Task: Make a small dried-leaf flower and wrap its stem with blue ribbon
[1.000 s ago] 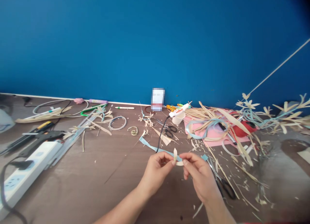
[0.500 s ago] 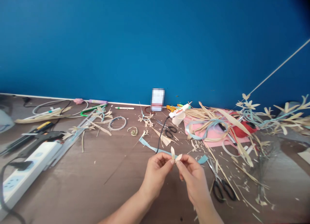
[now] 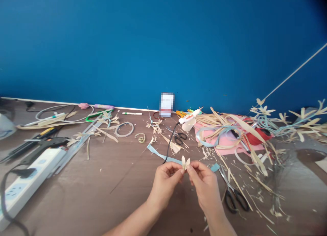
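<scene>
Between my fingertips is a small pale straw-coloured flower (image 3: 185,162), its pointed petals standing upright. My left hand (image 3: 167,179) pinches it from the left, thumb against forefinger. From the other side my right hand (image 3: 203,181) pinches it too, its fingers curled. The flower's base is hidden by my thumbs. Behind my hands runs a light blue ribbon (image 3: 159,155), partly covered by them. Black-handled scissors (image 3: 233,191) lie just right of my right hand, their blades pointing away from me.
A white glue gun (image 3: 190,116) rests on a white cup (image 3: 188,125) with its black cord trailing forward. Straw strips (image 3: 213,118), pink paper (image 3: 224,149) and several flower sprigs crowd the right. At left lie a power strip (image 3: 30,186) and a dark glue gun (image 3: 44,148).
The flower's right petal has swung from leaning sideways to nearly upright beside the left one. Both hands keep their pinch and have barely moved.
</scene>
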`<control>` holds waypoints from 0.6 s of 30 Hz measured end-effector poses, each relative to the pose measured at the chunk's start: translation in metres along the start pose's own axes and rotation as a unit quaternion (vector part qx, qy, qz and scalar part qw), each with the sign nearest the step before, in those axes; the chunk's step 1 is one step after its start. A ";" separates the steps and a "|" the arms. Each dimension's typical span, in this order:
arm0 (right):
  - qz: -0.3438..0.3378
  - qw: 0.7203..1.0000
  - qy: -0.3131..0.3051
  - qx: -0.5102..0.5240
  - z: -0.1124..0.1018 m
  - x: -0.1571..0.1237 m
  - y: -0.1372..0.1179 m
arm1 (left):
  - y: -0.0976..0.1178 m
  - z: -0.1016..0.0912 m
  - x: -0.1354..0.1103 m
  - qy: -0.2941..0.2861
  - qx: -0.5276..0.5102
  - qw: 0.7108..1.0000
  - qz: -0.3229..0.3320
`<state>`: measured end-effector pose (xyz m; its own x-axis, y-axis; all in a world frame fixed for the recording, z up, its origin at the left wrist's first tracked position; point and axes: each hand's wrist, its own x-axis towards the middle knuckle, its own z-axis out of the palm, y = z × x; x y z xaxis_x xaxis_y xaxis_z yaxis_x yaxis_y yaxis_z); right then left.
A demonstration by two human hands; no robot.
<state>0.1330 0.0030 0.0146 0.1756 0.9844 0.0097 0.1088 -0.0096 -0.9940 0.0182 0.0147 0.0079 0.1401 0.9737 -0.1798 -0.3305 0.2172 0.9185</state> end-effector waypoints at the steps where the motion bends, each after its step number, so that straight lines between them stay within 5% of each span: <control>1: -0.005 1.000 -0.004 -0.003 0.000 -0.001 -0.001 | 0.001 0.001 0.000 0.003 -0.003 1.000 -0.002; 11: -0.084 0.991 0.017 -0.100 0.002 -0.005 -0.005 | -0.001 0.002 -0.001 0.024 -0.010 1.000 -0.016; 18: -0.080 0.992 0.031 -0.093 0.003 -0.008 -0.002 | -0.005 0.001 0.000 0.018 0.018 1.000 0.006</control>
<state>0.1286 -0.0043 0.0159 0.2012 0.9632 0.1783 0.3172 0.1081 -0.9422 0.0205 0.0136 0.0036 0.1026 0.9783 -0.1802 -0.2979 0.2030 0.9328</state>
